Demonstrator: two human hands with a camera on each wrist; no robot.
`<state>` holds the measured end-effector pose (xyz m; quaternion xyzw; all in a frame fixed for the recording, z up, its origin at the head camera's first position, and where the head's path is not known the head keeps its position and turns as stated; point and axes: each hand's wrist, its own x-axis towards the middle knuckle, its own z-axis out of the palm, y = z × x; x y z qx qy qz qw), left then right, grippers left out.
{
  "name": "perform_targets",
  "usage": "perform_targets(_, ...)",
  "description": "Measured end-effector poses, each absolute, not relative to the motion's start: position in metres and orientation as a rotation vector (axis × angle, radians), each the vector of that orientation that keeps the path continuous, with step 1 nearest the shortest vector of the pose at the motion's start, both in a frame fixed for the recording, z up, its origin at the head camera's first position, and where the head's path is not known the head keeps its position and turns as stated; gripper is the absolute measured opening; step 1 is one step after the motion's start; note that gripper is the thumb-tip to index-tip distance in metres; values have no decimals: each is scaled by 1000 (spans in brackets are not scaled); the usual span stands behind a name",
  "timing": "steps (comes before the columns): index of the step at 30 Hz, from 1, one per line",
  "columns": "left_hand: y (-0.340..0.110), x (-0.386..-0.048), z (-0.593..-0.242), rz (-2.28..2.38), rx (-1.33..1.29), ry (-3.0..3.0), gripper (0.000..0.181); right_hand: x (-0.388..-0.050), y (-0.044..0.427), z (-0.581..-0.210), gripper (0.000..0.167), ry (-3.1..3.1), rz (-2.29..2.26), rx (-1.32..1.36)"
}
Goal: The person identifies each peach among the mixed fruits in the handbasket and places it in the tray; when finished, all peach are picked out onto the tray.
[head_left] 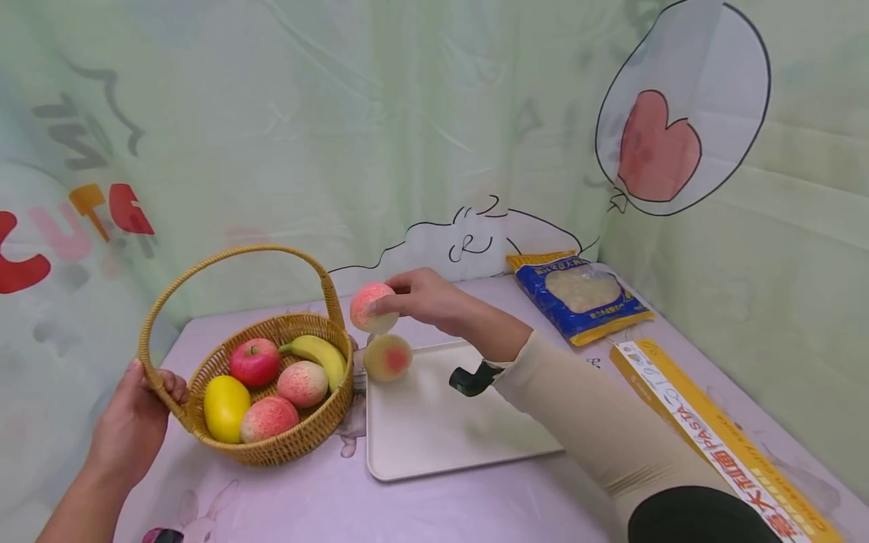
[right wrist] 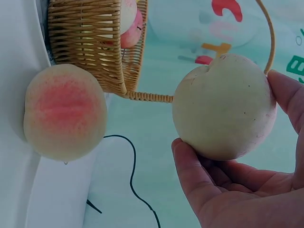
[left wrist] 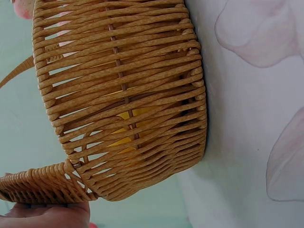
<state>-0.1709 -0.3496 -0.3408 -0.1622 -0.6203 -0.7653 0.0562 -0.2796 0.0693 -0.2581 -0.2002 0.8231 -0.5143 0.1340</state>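
A wicker basket (head_left: 285, 449) stands left of centre, its tall handle arching up. My left hand (head_left: 132, 422) grips the lower left end of that handle. Inside lie a red apple (head_left: 254, 362), a banana (head_left: 319, 356), a yellow mango-like fruit (head_left: 227, 408) and two pink peaches, one peach (head_left: 302, 384) beside the banana. With thumb and fingers my right hand (head_left: 434, 302) holds another peach (right wrist: 223, 109) in the air, right of the basket rim. Below it a pale peach with a red blush (head_left: 388, 358) rests at the back left corner of a white tray (head_left: 434, 430).
A blue and yellow bag (head_left: 577, 294) lies at the back right of the table. In front of it, a long yellow pasta box (head_left: 720, 437) runs along the right edge. Behind the table hangs a printed curtain (head_left: 407, 136).
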Motion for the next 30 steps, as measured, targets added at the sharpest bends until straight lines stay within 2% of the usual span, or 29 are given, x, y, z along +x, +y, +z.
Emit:
perform_targets(13,-350,-171,-341,-2310,-510,-1897,43,-281,99,-264,41,2409,-1491,-463)
perform_targets(22,-349,-171,-341,-2311,-515,-1893,43,-290,120,-298,40,2400,-1530,-404)
perform_targets(30,-350,-170,-341,-2299,-486,-1914,40,-298,132,-328,53,2413,-1490,-249)
